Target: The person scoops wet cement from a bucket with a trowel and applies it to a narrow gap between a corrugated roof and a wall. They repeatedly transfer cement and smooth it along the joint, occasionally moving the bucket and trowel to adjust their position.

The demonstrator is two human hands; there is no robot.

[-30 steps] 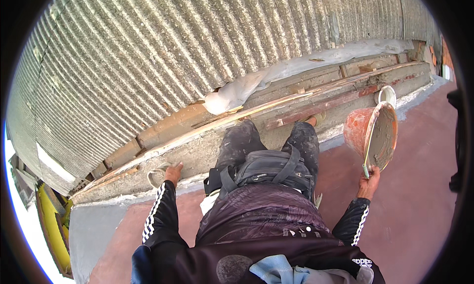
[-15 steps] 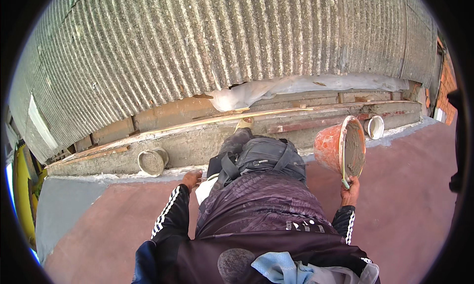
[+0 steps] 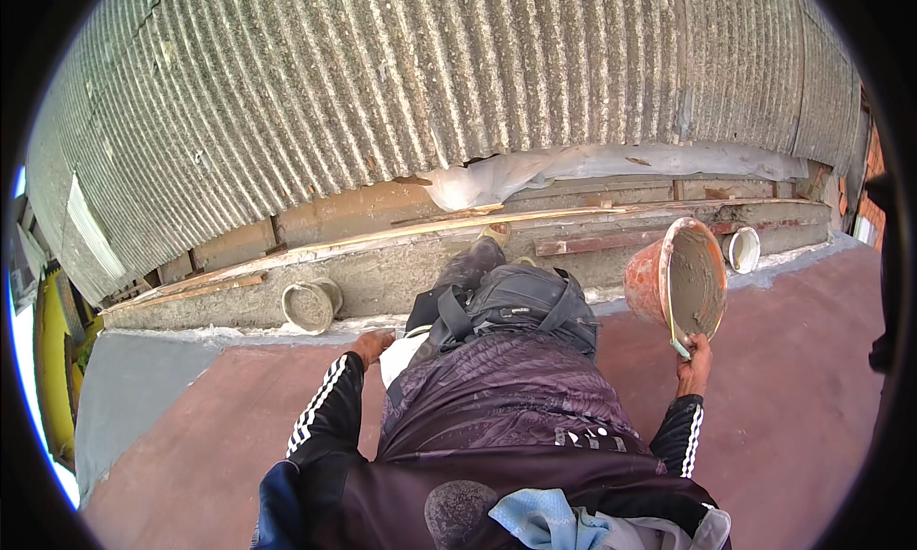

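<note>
My right hand (image 3: pixel 695 357) is closed on the handle of an orange-red bucket (image 3: pixel 650 275), out to my right. The bucket tilts so that its mouth shows, and wet grey mortar (image 3: pixel 696 280) fills much of it. At my left side my left hand (image 3: pixel 373 345) hangs low, fingers bent, beside a white object (image 3: pixel 399 357) partly hidden by my clothing. Whether it grips that object cannot be made out. Ahead of this hand, a mortar-stained pail (image 3: pixel 312 306) with grey stuff inside stands by the low wall.
A smaller white pail (image 3: pixel 743 250) stands past the orange bucket. Along the low cement wall (image 3: pixel 382 280) lie thin wooden strips (image 3: pixel 315 252) and a reddish board (image 3: pixel 600 242). Corrugated roofing (image 3: pixel 458 72) rises beyond, with plastic sheeting (image 3: pixel 573 164) under its edge. Underfoot is a reddish painted surface (image 3: pixel 793 407).
My right hand and the orange bucket have swung slightly outward to the right. The bucket's mouth shows a little more. My left hand remains next to the white object.
</note>
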